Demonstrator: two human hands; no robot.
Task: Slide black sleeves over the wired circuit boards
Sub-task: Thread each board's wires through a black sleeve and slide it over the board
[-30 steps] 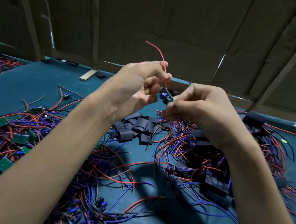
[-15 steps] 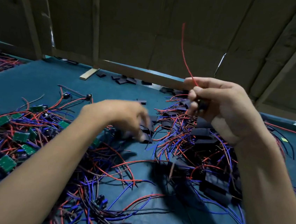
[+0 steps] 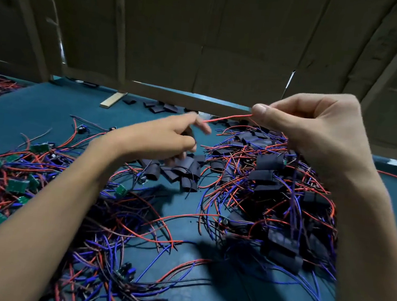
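Teal tabletop — right hand pinches red wire, left hand near its tip.

A teal bench lies in dim light. Behind the bench stands a brown cardboard wall with wooden slats.

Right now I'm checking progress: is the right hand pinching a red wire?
Yes, the right hand pinches the end of a red wire between thumb and fingers, above the table.
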